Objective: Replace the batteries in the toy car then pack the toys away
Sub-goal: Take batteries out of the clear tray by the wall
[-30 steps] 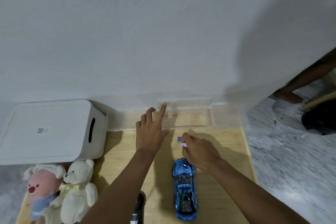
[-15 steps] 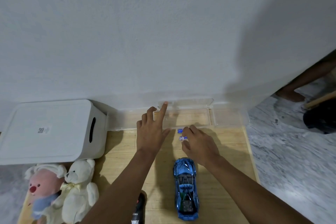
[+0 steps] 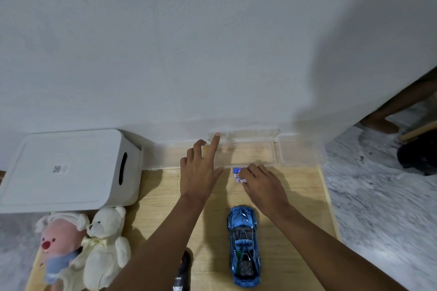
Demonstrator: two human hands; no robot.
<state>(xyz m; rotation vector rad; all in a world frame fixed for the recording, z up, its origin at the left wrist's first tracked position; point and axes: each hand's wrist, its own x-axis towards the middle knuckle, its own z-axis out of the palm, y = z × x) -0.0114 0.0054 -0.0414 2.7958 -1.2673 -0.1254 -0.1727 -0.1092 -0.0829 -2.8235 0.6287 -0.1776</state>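
Note:
A shiny blue toy car (image 3: 243, 245) lies lengthwise on the wooden board (image 3: 300, 208), nose toward the wall. My right hand (image 3: 262, 186) is beyond the car and pinches small blue-and-white batteries (image 3: 237, 174) at the near edge of a clear plastic box (image 3: 250, 153). My left hand (image 3: 201, 170) rests beside that box with its index finger stretched up against the box's raised clear lid (image 3: 246, 133). A black object with red marks (image 3: 182, 271) lies partly under my left forearm.
A white lidded storage bin (image 3: 68, 168) stands at the left against the wall. A pink plush (image 3: 59, 245) and a cream teddy bear (image 3: 104, 245) lie in front of it. Marble floor lies to the right, with a person's foot (image 3: 378, 124) at the far right.
My right hand has moved away from the car toward the clear box, carrying the batteries with it. My left hand has stayed by the lid.

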